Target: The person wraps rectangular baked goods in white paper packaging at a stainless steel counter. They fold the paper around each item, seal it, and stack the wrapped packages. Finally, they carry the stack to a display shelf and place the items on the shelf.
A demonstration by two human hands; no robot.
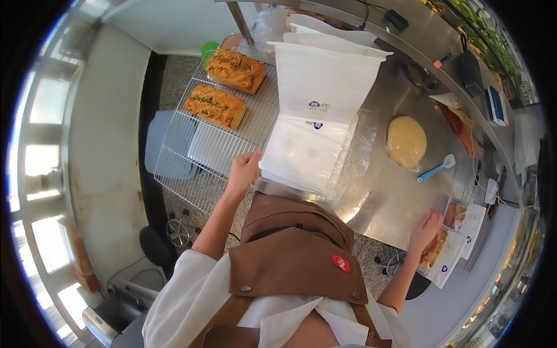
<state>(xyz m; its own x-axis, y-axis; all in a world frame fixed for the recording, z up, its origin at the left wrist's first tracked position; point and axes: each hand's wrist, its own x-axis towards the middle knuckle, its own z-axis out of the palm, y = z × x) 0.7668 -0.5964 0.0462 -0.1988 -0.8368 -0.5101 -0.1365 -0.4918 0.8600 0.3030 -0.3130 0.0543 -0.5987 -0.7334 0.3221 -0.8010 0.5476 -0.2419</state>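
My left hand is at the left edge of a stack of white paper bread bags, fingers curled. Whether it pinches a bag's edge is hard to tell. From the stack, a white bag stands raised with its mouth away from me. On the right, my right hand is beside a bagged loaf with a clear window, apparently holding nothing. Another bagged loaf lies just beyond it. Two golden-topped loaves sit unwrapped on a wire cooling rack.
Plastic-wrapped dough and a blue-handled spatula lie on the steel worktop. Clear plastic film is right of the bags. A steel post rises behind the rack. A stool stands at lower left.
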